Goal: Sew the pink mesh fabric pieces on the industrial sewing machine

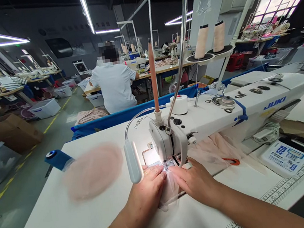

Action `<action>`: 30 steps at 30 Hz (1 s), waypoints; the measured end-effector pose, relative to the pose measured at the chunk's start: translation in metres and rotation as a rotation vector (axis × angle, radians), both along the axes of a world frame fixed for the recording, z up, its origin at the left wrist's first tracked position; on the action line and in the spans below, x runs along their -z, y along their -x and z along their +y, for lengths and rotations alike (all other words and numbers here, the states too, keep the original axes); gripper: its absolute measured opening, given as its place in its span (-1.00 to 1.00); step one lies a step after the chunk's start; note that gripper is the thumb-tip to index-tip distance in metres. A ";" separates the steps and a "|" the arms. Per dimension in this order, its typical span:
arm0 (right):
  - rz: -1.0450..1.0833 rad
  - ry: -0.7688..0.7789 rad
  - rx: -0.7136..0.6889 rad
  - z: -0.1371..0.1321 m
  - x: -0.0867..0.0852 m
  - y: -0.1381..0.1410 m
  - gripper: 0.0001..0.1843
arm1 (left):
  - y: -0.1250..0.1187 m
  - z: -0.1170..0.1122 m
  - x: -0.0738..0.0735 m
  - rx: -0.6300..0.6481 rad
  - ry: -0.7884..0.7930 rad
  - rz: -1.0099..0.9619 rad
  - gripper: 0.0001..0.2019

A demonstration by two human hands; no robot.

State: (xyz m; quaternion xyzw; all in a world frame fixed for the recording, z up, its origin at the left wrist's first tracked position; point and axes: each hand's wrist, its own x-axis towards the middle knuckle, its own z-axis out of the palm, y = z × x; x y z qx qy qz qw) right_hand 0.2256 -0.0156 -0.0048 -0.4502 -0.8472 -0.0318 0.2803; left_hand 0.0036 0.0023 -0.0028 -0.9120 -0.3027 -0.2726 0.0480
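Note:
A white JUKI sewing machine [225, 113] stands on the white table [49, 226]. Both my hands lie flat on a sheer pale pink fabric [167, 195] in front of the needle [164, 164]. My left hand [148, 190] presses the fabric left of the needle, fingers stretched toward it. My right hand [195, 179] presses it on the right, fingertips close to the presser foot. More of the pink fabric [216, 148] bunches under the machine arm. A small lamp [133, 165] on a flexible neck lights the needle area.
A pile of round pink pieces [93, 171] lies on the table at left, beside a blue thread spool [58, 159]. Orange snips [232, 161] and a control panel [284, 156] sit at right. Two thread cones [211, 39] stand behind. A person in a white shirt [115, 85] sits ahead.

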 end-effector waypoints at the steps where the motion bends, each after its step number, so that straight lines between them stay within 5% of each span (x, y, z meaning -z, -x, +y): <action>1: -0.007 0.017 -0.007 0.000 0.000 -0.001 -0.74 | 0.001 0.000 0.000 -0.005 0.004 0.012 -0.72; 6: -0.046 0.129 -0.064 -0.006 -0.012 -0.009 -0.77 | 0.003 -0.014 -0.012 -0.052 0.142 0.072 -0.76; 10: -0.048 0.248 -0.225 -0.008 -0.024 -0.015 -0.80 | 0.000 -0.037 -0.027 -0.087 0.300 0.102 -0.46; 13: 0.020 0.243 -0.311 -0.007 -0.021 -0.015 -0.79 | -0.002 -0.044 -0.021 -0.096 0.305 0.034 -0.83; 16: 0.160 0.278 -0.355 -0.005 -0.015 -0.012 -0.81 | -0.004 -0.038 -0.012 -0.106 0.341 -0.092 -0.79; 24: 0.499 0.335 -0.116 -0.005 -0.014 0.003 -0.73 | -0.016 -0.011 -0.022 -0.207 0.702 -0.234 -0.82; 30: 0.553 0.261 -0.051 -0.004 -0.012 0.008 -0.67 | -0.014 -0.002 -0.018 -0.192 0.791 -0.270 -0.78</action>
